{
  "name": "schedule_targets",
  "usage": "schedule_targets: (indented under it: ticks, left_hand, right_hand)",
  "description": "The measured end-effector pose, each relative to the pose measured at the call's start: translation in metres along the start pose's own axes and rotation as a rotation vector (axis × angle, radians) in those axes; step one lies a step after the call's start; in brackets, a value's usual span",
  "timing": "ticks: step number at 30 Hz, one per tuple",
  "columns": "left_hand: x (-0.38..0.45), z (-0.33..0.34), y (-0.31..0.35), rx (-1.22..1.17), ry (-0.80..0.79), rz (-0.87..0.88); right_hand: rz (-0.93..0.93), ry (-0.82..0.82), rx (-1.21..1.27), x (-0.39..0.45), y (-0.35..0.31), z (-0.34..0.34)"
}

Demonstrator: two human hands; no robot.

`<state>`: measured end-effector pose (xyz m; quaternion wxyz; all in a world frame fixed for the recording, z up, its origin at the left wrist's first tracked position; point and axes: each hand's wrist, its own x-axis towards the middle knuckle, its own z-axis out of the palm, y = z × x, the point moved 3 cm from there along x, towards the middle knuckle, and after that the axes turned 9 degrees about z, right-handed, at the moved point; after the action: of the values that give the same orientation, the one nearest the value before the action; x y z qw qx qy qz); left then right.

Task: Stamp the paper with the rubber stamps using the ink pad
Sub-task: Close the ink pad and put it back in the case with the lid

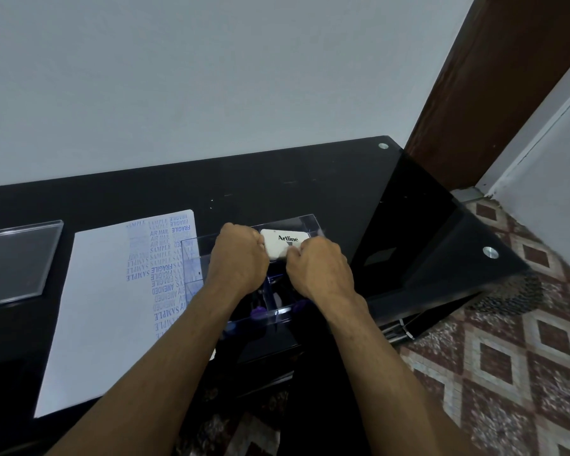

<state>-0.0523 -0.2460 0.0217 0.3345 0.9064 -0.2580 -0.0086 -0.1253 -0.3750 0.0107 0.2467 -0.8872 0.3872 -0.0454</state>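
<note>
A white ink pad case [285, 241] marked "Artline" sits closed in the far part of a clear plastic box [305, 222] on the black glass table [310, 179]. My left hand [239, 258] grips its left end and my right hand [316, 269] pinches its near right edge. Purple-handled rubber stamps [259, 313] lie in the near part of the box, partly hidden under my wrists. A white paper sheet [99, 307] lies left of the box, its right side covered with several blue stamp prints such as SAMPLE, AIR MAIL, FRAGILE and AMENDED.
A clear flat lid or panel [17, 261] lies at the table's left edge. The table's right corner [489, 252] drops off to a patterned tile floor [507, 373]. A pale wall stands behind the table and a brown door frame [494, 77] at right.
</note>
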Motion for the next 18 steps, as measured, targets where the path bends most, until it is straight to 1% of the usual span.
schedule_targets:
  ticks: [4, 7, 9, 11, 15, 18]
  left_hand:
    - [-0.002, -0.002, 0.009, 0.281, -0.090, 0.119]
    - [-0.007, 0.001, 0.012, 0.360, -0.160, 0.185]
    - [-0.008, 0.002, 0.011, 0.346, -0.173, 0.194]
    - [-0.009, 0.002, 0.009, 0.329, -0.163, 0.217]
    - [-0.013, 0.001, 0.001, 0.300, -0.057, 0.348]
    - [-0.021, -0.001, -0.006, 0.220, 0.008, 0.407]
  right_hand:
    - [-0.015, 0.036, 0.013, -0.002, 0.002, 0.004]
    - [-0.014, 0.064, 0.022, -0.001, 0.004, 0.007]
    - [-0.020, 0.078, 0.048, -0.001, 0.005, 0.005]
    - [-0.067, 0.103, 0.084, -0.004, 0.005, 0.001]
    - [-0.271, 0.241, -0.019, -0.015, 0.003, -0.002]
    - [-0.324, 0.297, -0.058, -0.019, 0.003, -0.001]
